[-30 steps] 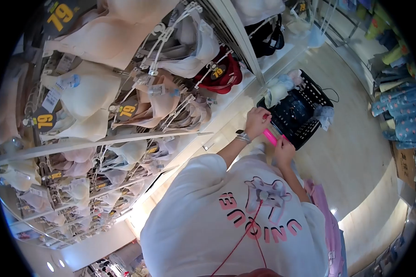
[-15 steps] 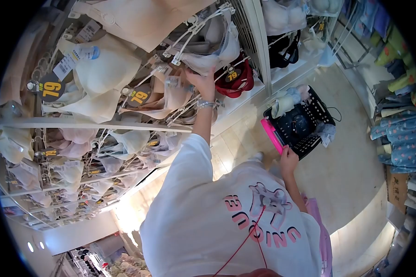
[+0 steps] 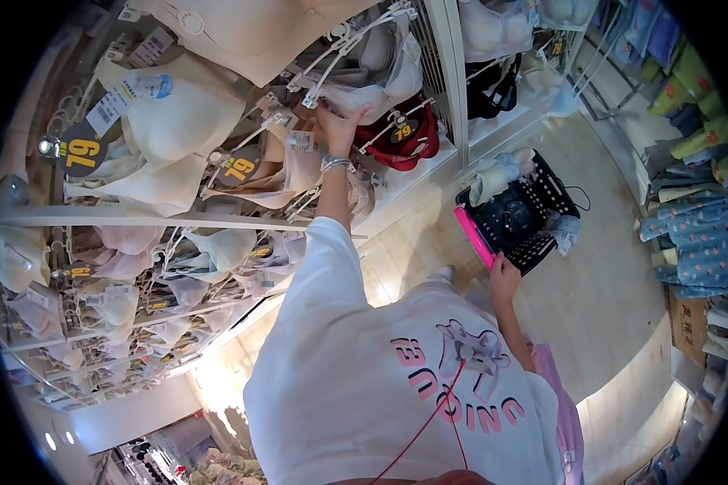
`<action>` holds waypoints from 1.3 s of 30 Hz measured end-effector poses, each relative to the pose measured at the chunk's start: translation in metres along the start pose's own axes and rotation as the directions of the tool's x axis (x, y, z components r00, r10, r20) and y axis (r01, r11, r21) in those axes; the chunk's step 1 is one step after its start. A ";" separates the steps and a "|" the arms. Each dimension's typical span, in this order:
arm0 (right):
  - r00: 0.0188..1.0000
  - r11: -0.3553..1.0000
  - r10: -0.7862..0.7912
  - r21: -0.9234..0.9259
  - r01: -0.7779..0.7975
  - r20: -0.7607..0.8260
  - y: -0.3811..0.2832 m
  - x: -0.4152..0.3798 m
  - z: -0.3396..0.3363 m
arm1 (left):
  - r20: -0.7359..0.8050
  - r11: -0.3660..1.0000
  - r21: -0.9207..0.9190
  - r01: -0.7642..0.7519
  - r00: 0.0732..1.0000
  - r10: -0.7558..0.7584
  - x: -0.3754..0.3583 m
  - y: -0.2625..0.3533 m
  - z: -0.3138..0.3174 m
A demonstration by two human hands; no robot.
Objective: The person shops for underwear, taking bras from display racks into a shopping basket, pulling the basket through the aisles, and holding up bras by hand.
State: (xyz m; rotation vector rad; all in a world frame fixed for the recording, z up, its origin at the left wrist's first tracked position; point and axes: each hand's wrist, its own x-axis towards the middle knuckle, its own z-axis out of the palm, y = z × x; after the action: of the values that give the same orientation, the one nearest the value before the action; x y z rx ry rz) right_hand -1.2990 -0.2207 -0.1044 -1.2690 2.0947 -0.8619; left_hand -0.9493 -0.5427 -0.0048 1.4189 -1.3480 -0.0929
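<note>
My left hand (image 3: 337, 133) was up among the hanging lingerie, at the lower edge of a pale grey-and-white padded bra (image 3: 398, 81). My thumb stood out to the side and my fingers were partly tucked behind the fabric, so I cannot tell whether they gripped it or only touched it. White plastic hangers (image 3: 332, 69) slanted just above my fingers. Beside my hand hung a dark red bra (image 3: 416, 148) with a round black price tag (image 3: 403, 129) marked 79, and below it a beige bra (image 3: 299, 174) carrying a white label.

The fingers of my right hand (image 3: 505, 277) were closed on the lower end of the bright pink plastic handle (image 3: 472, 236) of a black perforated shopping basket (image 3: 519, 212). Pale garments (image 3: 493, 179) lay at its far side and a bluish-white garment (image 3: 563, 230) at its right; I cannot tell whether its base touched the floor.

As I judged it, the packed hangers could easily catch on one another. A light touch under the band, with the neighbours eased apart, would spare straps and mesh, and a firm right hand on the handle would keep the basket from tipping.
</note>
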 end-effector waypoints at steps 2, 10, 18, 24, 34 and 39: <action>1.000 1.000 -0.011 0.004 0.011 -0.013 0.000 0.000 0.000 | 0.018 0.998 -0.034 0.057 0.998 -0.057 0.001 0.003 -0.005; 0.999 0.999 -0.036 -0.012 0.035 -0.040 -0.004 -0.001 -0.002 | 0.310 0.821 -0.360 0.444 0.887 -0.344 -0.004 0.021 -0.029; 0.999 1.000 -0.009 0.012 0.010 -0.031 0.001 -0.001 0.002 | 0.466 0.695 -0.381 0.610 0.776 -0.425 -0.004 0.032 -0.048; 0.999 1.000 -0.015 -0.018 0.014 -0.036 0.004 -0.001 0.003 | 0.479 0.760 -0.363 0.539 0.808 -0.344 -0.003 0.037 -0.054; 0.998 0.999 -0.046 0.003 0.046 -0.034 -0.006 -0.001 -0.004 | 0.007 0.974 -0.084 0.209 0.978 -0.209 0.004 0.111 -0.068; 0.999 0.999 -0.026 0.030 0.028 -0.044 -0.007 -0.001 -0.003 | -0.167 0.990 0.088 0.106 0.982 -0.090 0.010 0.130 -0.069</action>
State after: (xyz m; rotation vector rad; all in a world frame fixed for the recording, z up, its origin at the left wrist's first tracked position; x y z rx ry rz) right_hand -1.2972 -0.2208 -0.0971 -1.2759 2.0939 -0.9377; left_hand -0.9816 -0.4712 0.1200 1.5401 -1.1613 0.0240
